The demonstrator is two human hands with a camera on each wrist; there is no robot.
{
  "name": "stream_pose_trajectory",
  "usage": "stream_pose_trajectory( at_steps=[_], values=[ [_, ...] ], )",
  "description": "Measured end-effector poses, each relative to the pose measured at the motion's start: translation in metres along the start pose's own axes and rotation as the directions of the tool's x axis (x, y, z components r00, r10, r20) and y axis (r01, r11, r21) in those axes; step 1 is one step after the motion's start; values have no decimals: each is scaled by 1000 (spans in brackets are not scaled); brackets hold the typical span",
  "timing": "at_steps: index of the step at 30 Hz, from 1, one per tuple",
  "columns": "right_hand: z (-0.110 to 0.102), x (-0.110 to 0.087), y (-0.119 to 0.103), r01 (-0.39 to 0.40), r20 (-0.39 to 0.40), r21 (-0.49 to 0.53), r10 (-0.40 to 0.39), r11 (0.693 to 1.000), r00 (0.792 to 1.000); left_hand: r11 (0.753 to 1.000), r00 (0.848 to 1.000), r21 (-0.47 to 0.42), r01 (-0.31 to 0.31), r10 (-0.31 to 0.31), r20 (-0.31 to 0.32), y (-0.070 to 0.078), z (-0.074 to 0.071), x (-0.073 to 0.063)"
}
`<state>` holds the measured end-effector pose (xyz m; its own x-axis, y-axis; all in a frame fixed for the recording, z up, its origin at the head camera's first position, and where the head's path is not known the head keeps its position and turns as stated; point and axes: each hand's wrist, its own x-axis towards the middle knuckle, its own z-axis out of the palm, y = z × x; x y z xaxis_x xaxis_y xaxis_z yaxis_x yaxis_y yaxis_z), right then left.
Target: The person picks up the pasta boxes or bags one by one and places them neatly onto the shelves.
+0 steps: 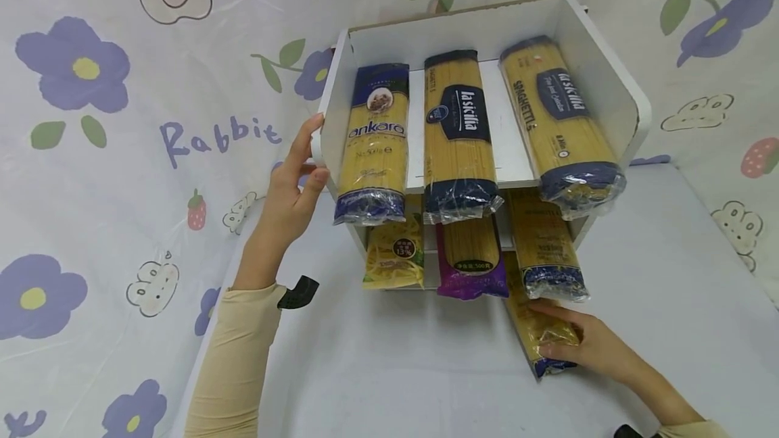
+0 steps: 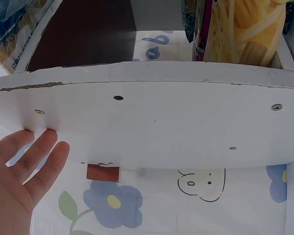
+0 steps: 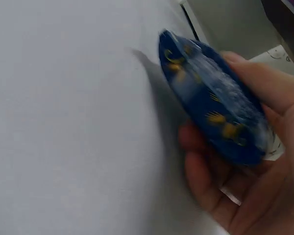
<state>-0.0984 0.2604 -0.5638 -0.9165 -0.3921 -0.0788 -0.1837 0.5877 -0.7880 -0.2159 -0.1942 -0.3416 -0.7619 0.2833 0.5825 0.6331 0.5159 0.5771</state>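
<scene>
My right hand (image 1: 599, 347) grips the lower end of a yellow pasta packet (image 1: 528, 316) at the bottom right of the white shelf (image 1: 615, 66). In the right wrist view its dark blue end (image 3: 210, 103) shows between thumb and curled fingers. The packet's far end is hidden under the tier above. With fairly straight fingers, my left hand (image 1: 292, 198) touches the shelf's left side; the left wrist view shows its fingertips (image 2: 50, 134) against the white panel (image 2: 176, 117).
On the top tier lie an Ankara pasta packet (image 1: 377, 147) and two La Sicilia spaghetti packets (image 1: 460, 154), (image 1: 562, 120). Below are a yellow pasta packet (image 1: 395, 255), a purple-ended packet (image 1: 473, 262) and a blue-ended packet (image 1: 548, 249). Patterned cloth (image 1: 152, 208) hangs behind the white tabletop (image 1: 389, 370).
</scene>
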Motion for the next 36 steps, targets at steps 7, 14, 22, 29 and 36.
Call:
stream_pose_trajectory(
  at_steps=[7, 14, 22, 29, 36],
  values=[
    [9, 3, -4, -85, -27, 5, 85, 996, 996, 1000, 1000, -2, -21, 21, -3, -1, 0, 1],
    [27, 4, -11, -258, -114, 93, 267, 962, 957, 1000, 1000, -2, -13, 13, 5, 0, 0, 2],
    [23, -2, -9, -200, -97, 6, 200, 980, 975, 1000, 1000, 7, -8, 8, 3, 1, 0, 1],
    [16, -5, -5, -106, -32, -134, 103, 985, 994, 1000, 1000, 14, -4, 4, 5, 1, 0, 1],
    [22, -1, 2, -119, -141, -199, 91, 973, 986, 1000, 1000, 10, -14, 14, 3, 1, -1, 0]
  ],
)
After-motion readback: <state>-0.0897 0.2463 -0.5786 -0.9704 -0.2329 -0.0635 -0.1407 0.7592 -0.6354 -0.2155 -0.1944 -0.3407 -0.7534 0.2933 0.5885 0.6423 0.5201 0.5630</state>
